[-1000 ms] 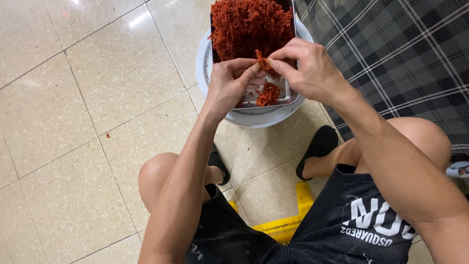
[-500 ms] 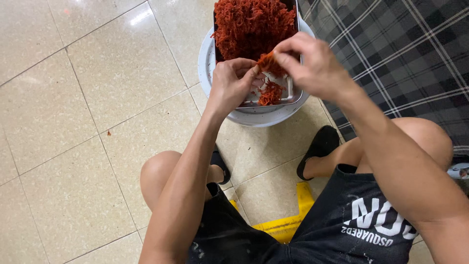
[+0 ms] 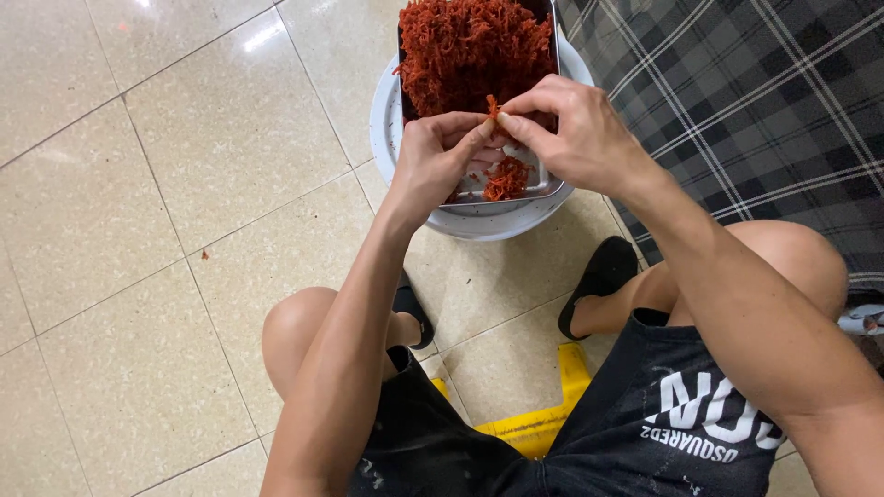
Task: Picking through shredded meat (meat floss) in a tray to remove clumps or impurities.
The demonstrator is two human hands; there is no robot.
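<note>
Two hands, the left hand (image 3: 440,156) and the right hand (image 3: 569,133), pinched one red strip (image 3: 494,108) shut between their fingertips over the metal tray (image 3: 543,189), and it looked soft, light and easy to tear.

I'm squatting on a low yellow stool (image 3: 543,419) at home, it seems: glossy beige floor tiles (image 3: 166,184) fill the left, a plaid cloth (image 3: 764,101) the upper right.
</note>
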